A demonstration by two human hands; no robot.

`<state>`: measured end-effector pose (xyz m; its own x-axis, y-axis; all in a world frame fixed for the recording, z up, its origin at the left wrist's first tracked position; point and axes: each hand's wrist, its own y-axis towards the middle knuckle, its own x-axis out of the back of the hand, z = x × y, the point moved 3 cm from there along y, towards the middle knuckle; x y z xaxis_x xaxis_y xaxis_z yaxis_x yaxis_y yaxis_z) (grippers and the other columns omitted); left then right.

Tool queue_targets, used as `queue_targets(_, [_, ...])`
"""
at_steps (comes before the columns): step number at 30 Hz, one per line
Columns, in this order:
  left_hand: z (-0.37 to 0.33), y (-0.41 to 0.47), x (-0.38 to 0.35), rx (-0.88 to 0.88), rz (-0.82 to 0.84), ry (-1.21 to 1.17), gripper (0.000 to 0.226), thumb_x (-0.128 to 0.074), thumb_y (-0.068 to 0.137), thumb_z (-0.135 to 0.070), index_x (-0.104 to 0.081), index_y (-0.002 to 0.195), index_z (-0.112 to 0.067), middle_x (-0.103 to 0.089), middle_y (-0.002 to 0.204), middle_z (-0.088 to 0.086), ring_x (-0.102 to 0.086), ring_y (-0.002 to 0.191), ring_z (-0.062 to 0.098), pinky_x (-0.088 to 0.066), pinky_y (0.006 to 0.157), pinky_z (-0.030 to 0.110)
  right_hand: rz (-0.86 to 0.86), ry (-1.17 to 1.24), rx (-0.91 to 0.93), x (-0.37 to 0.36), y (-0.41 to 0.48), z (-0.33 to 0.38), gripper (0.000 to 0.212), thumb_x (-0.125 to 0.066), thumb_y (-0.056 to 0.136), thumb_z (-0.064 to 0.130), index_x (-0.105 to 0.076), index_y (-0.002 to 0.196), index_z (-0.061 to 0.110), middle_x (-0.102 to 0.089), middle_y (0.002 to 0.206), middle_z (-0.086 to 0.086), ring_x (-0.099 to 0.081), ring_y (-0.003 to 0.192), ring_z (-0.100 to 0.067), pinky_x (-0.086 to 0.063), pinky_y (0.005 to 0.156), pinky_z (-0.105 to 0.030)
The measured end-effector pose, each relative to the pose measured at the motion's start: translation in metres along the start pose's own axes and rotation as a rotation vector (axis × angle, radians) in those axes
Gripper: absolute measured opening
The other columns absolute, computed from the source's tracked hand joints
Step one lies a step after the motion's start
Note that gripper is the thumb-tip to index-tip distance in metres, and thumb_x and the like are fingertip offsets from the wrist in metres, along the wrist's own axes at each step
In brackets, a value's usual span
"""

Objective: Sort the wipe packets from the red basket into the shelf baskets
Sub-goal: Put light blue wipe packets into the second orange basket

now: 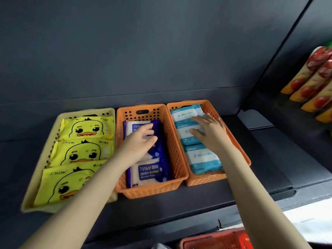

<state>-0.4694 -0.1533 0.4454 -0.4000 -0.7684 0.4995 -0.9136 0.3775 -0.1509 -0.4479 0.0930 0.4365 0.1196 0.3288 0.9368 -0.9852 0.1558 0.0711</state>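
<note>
here, flat plastic wipe packets are seen sorted by kind: yellow duck-printed packets [84,151] marked "ckak" in a pale yellow perforated basket [36,177], dark blue packets [152,174] marked "75%" and "alcohol wipes" in the middle orange basket [152,191], teal-and-white packets [203,157] in the right orange basket [206,179]. the left hand [142,139] is laid, fingers loosely spread, on a blue packet; the right hand [208,130] is spread flat on the teal ones.
</note>
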Motion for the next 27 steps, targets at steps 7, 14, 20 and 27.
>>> queue_targets(7, [0.014,-0.131,0.027,-0.293,-0.123,0.113,0.041,-0.054,0.097,-0.021,-0.048,0.136,-0.03,-0.062,0.119,-0.013,-0.059,0.106,0.001,-0.046,0.091,0.017,-0.357,0.254,0.004,0.019,-0.163,0.069,0.031,-0.064,0.092,0.022,-0.065,0.122,0.013,-0.066,0.123,-0.003,-0.056,0.117,-0.023,-0.044,0.097,-0.033])
queue_targets(14, [0.065,-0.275,0.005,-0.432,-0.044,0.156,0.038,-0.055,0.096,-0.021,-0.053,0.132,-0.031,-0.059,0.123,-0.018,-0.052,0.115,-0.006,-0.041,0.094,0.012,-0.342,0.257,-0.136,-0.024,-0.362,0.116,0.028,-0.066,0.09,0.018,-0.067,0.117,0.015,-0.067,0.116,0.0,-0.058,0.111,-0.023,-0.045,0.095,-0.035])
queue_targets(20, [0.103,-0.346,-0.054,-0.414,0.111,0.118,0.036,-0.053,0.092,-0.026,-0.06,0.127,-0.022,-0.06,0.121,-0.015,-0.054,0.116,-0.002,-0.047,0.098,0.027,-0.262,0.235,-0.353,-0.063,-0.479,0.1,0.024,-0.072,0.085,0.011,-0.07,0.109,0.014,-0.07,0.107,-0.001,-0.062,0.101,-0.026,-0.044,0.087,-0.031])
queue_targets(27, [0.143,-0.35,-0.16,-0.282,0.302,0.157,0.032,-0.058,0.094,-0.019,-0.06,0.125,-0.022,-0.061,0.12,-0.011,-0.055,0.11,-0.001,-0.045,0.096,0.023,-0.188,0.42,-0.63,-0.103,-0.534,0.016,0.02,-0.067,0.088,0.007,-0.072,0.106,0.014,-0.068,0.097,0.005,-0.062,0.088,-0.016,-0.04,0.07,-0.013])
